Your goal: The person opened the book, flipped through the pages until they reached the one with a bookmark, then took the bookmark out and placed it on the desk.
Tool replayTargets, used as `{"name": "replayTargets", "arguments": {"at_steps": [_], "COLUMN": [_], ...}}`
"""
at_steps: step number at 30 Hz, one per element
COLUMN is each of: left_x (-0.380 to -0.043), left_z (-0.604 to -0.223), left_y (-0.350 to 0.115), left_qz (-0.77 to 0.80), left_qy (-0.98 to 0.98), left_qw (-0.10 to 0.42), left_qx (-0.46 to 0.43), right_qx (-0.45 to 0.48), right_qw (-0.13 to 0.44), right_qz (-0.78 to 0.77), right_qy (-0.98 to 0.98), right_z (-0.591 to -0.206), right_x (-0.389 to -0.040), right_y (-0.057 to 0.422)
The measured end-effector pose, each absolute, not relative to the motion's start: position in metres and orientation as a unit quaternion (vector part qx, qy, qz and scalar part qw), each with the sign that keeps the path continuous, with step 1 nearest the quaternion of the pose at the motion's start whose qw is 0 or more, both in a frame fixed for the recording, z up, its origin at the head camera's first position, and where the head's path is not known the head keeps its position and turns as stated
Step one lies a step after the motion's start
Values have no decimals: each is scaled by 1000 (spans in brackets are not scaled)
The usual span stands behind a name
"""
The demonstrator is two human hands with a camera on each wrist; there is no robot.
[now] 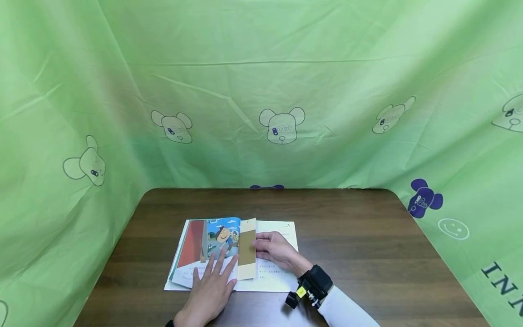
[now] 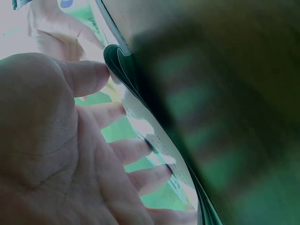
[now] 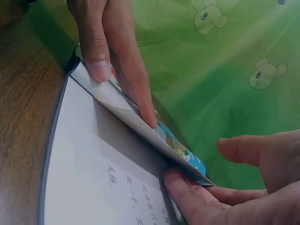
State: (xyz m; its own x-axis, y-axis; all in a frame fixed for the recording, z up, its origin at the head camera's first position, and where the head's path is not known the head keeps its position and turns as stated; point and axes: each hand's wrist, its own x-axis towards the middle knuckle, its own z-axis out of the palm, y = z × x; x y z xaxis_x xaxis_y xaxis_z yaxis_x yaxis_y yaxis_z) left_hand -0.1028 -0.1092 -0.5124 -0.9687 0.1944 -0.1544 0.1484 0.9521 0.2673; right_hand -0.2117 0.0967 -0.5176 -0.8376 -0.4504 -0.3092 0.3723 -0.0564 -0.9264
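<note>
An open picture book (image 1: pixel 282 277) lies on the table, with printed text on its white right side. Its left side carries a coloured picture (image 1: pixel 224 236) of a cartoon figure in a hat against blue. My left hand (image 1: pixel 212 293) rests over the lower left part, its spread fingers touching the paper. A page (image 1: pixel 247 247) with a brown band stands partly raised near the middle. At the raised edge my right hand (image 1: pixel 275 250) pinches the page, its thumb (image 3: pixel 180 185) on the white underside and a finger behind it. In the left wrist view, curved pages (image 2: pixel 161 140) run beside the left fingertips.
The brown wooden table (image 1: pixel 367 236) extends around the book. A green cloth (image 1: pixel 229 81) printed with bear heads hangs behind and at both sides. A black strapped camera (image 1: pixel 316 284) sits on my right wrist, close above the table.
</note>
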Motion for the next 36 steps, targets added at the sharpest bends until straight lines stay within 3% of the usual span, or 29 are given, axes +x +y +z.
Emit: {"name": "replayTargets", "arguments": {"at_steps": [22, 36], "left_x": [-105, -105], "left_z": [-513, -512], "left_y": [-109, -109], "left_qz": [121, 123], "left_qy": [983, 982], "left_qw": [103, 112], "left_qx": [86, 85], "right_qx": [49, 57], "right_qw": [237, 226], "right_qz": [-671, -638], "right_qy": [701, 734], "right_z": [-527, -521], "right_x": [-219, -222], "right_y": [82, 102]}}
